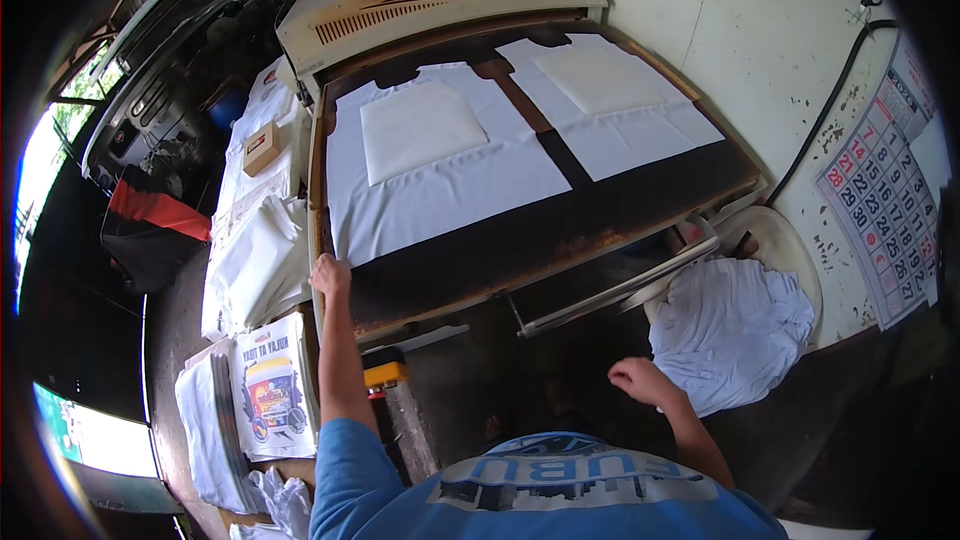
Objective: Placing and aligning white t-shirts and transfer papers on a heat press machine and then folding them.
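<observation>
Two light-coloured shirts lie flat, side by side, on the dark bed of a large heat press. On the left shirt rests a square white sheet, and on the right shirt a similar sheet. My left hand is at the left shirt's near-left corner, fingers closed on its hem at the bed's edge. Hanging low in front of the press, my right hand has curled fingers with nothing visible in them. It is nearest a heap of white cloth.
To the left, a long table holds folded white cloth, a small brown box and a stack of printed sheets. A metal bar juts from the press front. A wall calendar hangs at right.
</observation>
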Tool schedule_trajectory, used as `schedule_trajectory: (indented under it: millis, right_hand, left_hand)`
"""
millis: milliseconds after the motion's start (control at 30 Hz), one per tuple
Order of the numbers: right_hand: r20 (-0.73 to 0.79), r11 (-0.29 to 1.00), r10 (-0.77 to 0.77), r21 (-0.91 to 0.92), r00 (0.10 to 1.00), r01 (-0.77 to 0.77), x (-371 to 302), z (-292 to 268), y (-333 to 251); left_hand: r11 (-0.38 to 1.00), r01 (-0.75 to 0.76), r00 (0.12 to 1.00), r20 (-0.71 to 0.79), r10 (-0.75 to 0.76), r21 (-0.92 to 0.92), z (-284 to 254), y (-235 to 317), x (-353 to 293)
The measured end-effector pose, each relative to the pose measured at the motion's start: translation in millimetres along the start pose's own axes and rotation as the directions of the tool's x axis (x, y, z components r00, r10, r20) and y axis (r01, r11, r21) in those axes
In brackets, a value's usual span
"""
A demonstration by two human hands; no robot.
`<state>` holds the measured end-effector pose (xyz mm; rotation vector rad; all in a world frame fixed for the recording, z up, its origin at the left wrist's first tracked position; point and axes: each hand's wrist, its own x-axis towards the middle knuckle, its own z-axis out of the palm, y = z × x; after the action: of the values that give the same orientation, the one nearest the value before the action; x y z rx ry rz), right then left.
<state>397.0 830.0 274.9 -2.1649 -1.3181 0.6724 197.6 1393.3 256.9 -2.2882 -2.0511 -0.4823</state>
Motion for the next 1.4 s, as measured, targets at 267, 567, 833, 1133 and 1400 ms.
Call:
schedule_trajectory:
  millis: [267, 567, 833, 1133, 1400]
  right_hand:
    - [-0.521, 0.975, -0.219, -0.097, 0.825, 0.198, 162.6, -131.4, 43.0]
    - [-0.526, 0.892, -0.172, -0.443, 0.833, -0.095, 305.0, -152.2, 103.9]
    - [-0.557, 0.912, -0.186, -0.405, 0.809, -0.068, 330.0, -152.6, 128.1]
    - [-0.369, 0.912, -0.233, -0.404, 0.899, 0.071, 222.1, -107.6, 12.7]
    - [-0.146, 0.969, -0.129, -0.229, 0.981, 0.093, 82.9, -11.6, -70.2]
  left_hand:
    - [0.904, -0.079, 0.987, 0.097, 0.131, -0.419, -86.2, -9.0, -96.9]
    - [0.879, 0.288, 0.957, 0.149, -0.249, -0.380, -156.1, -140.1, -227.4]
    - [0.786, 0.366, 0.927, 0.116, -0.358, -0.499, -141.0, -185.2, -264.5]
    - [0.701, 0.218, 0.971, 0.221, -0.087, -0.680, -75.5, -110.1, -171.9]
    - [0.616, 0.308, 0.929, 0.369, -0.030, -0.725, -44.3, -64.1, -132.0]
